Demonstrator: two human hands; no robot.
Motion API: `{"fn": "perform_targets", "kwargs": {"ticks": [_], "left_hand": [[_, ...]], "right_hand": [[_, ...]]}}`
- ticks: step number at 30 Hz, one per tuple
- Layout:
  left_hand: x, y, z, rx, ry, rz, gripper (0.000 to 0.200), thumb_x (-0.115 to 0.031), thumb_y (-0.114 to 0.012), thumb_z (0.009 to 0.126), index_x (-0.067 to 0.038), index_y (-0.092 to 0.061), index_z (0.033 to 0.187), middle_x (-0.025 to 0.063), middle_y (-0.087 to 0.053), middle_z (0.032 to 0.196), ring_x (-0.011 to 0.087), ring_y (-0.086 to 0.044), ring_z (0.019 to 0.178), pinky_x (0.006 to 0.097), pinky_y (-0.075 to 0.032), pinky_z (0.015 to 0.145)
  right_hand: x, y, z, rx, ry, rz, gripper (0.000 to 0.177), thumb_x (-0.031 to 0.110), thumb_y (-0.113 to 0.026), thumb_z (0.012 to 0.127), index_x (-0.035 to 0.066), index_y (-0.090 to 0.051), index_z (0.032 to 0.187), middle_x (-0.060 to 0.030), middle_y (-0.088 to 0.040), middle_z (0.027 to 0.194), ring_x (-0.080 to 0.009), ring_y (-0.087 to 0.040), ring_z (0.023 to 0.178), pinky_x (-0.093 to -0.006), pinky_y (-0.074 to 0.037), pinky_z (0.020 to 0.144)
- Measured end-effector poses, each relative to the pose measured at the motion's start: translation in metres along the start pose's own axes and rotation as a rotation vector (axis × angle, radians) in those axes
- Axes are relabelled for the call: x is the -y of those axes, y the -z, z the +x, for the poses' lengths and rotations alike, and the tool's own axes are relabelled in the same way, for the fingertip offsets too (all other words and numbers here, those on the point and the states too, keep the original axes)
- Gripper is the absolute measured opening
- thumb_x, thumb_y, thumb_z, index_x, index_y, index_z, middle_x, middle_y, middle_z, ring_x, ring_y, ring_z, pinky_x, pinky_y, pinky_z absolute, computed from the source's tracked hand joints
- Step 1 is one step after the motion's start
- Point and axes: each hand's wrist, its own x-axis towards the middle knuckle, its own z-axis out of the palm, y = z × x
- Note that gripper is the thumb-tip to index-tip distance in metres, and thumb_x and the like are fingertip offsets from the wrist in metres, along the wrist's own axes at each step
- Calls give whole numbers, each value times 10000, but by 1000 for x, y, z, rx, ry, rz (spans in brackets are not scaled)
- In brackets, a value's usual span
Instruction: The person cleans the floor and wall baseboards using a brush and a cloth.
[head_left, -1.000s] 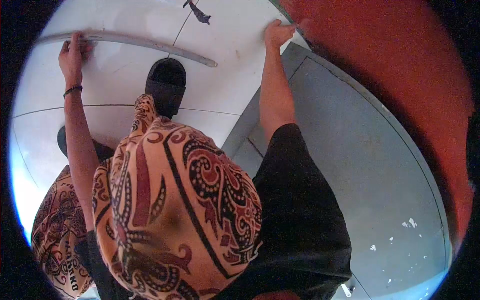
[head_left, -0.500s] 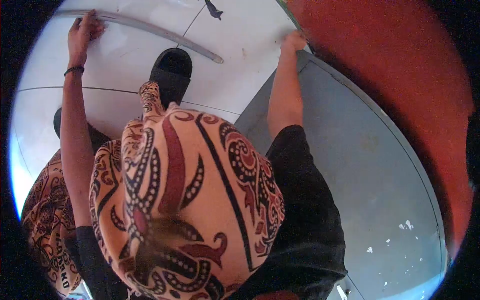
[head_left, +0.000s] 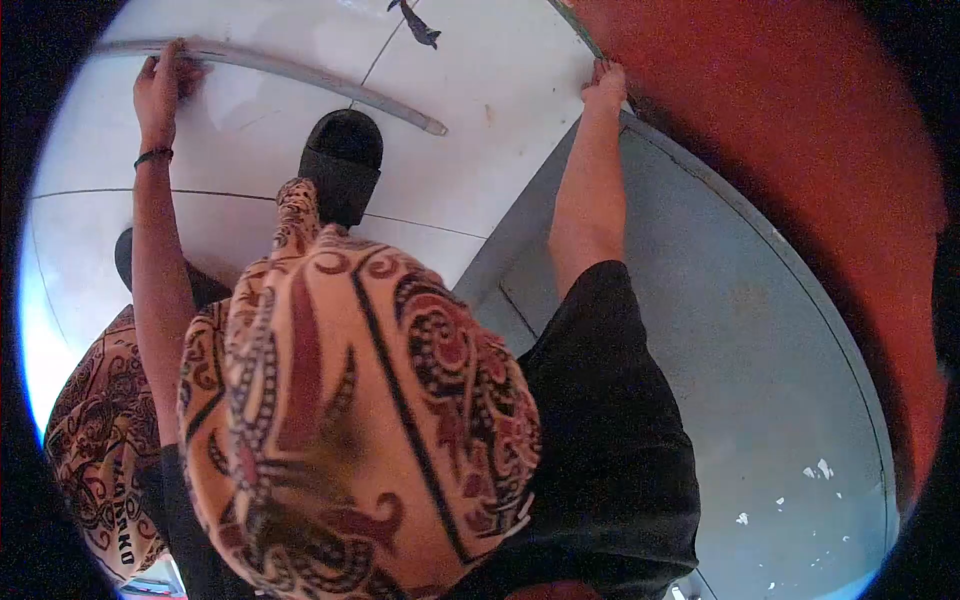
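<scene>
My left hand [head_left: 158, 95], with a dark band on its wrist, is at the upper left. Its fingers are closed on a long grey pipe [head_left: 330, 85] that lies across the white tiled floor. The pipe's blunt end points right. My right hand [head_left: 605, 88] is at the upper right, where the floor meets the red wall, just past the corner of a grey panel. Its fingers are curled by a thin greenish edge, and what they hold, if anything, is hidden.
My patterned trouser knee [head_left: 370, 400] fills the middle, with a black slipper [head_left: 342, 150] beyond it. A grey panel [head_left: 740, 300] with white flecks runs along the red wall [head_left: 800, 120]. A small dark scrap [head_left: 418, 28] lies on the tiles [head_left: 480, 170].
The whole view has shifted slightly, so the pipe and my left hand appear lower. My right hand shows a little farther right, and my knee farther left.
</scene>
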Motion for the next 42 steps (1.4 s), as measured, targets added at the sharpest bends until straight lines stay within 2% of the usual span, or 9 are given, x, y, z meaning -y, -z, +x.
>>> {"fn": "perform_targets", "kwargs": {"ticks": [7, 10, 13, 18, 22, 27, 33, 36, 42], "left_hand": [[6, 1, 4, -58, 12, 30, 405, -406, -632, 883, -2, -619, 897, 77, -682, 780, 133, -656, 698, 248, -506, 610], [2, 0, 1, -63, -9, 67, 428, -431, -629, 883, -4, -622, 899, 73, -682, 784, 134, -661, 704, 250, -509, 613], [-1, 1, 4, -46, -17, 63, 439, -446, -627, 883, -8, -626, 901, 72, -683, 782, 133, -661, 699, 252, -511, 614], [5, 0, 1, -50, -7, 60, 425, -442, -628, 889, -16, -634, 901, 73, -686, 758, 127, -648, 670, 244, -502, 593], [-3, -4, -7, -59, -8, 60, 423, -422, -633, 895, 0, -613, 922, 79, -680, 731, 132, -648, 635, 249, -498, 544], [-19, -6, -11, -34, 0, 62, 408, -398, -641, 895, 4, -583, 934, 85, -676, 739, 150, -664, 627, 253, -510, 528], [-9, -5, -9, 4, 37, -64, 393, -397, -640, 896, -10, -594, 939, 78, -679, 760, 151, -673, 653, 248, -513, 547], [-20, -6, -16, -28, 9, 79, 388, -394, -640, 888, -11, -611, 942, 78, -680, 747, 138, -660, 644, 245, -503, 555], [-4, 0, -4, -14, 17, 29, 397, -389, -646, 879, 1, -608, 942, 81, -687, 766, 156, -674, 676, 256, -509, 579]], "right_hand": [[24, 22, -1, 141, -165, -233, 104, 210, -585, 812, 186, -601, 912, 53, -622, 854, -166, -532, 747, -526, -354, 800], [-15, 32, 59, 243, 109, -685, 286, 85, -682, 706, 75, -592, 978, -68, -598, 798, -201, -555, 822, -489, -441, 789], [-31, 13, 86, 88, 491, -575, 103, 107, -642, 782, 156, -566, 832, 26, -479, 659, -139, -516, 623, -343, -415, 566], [-15, 37, 34, 320, 108, -278, 41, 131, -615, 868, 103, -592, 889, -3, -544, 651, -125, -477, 493, -274, -355, 411], [-7, 32, -19, 272, 42, -170, 95, 209, -629, 906, 119, -599, 903, -13, -584, 676, -117, -493, 507, -263, -358, 425], [-10, 28, 14, 155, 178, -78, 164, 283, -642, 918, 125, -598, 918, -1, -594, 691, -122, -517, 536, -282, -367, 465], [-13, 20, 24, 82, 154, 38, 99, 193, -632, 903, 100, -602, 891, -4, -598, 688, -162, -528, 543, -316, -375, 500], [-21, 12, 37, -39, 347, -106, 100, 160, -629, 867, 61, -616, 869, -28, -615, 700, -177, -550, 562, -338, -395, 501], [-2, -3, 9, -339, 302, -333, 203, 155, -661, 769, -5, -630, 890, -71, -672, 816, -238, -650, 692, -367, -507, 595]]}}
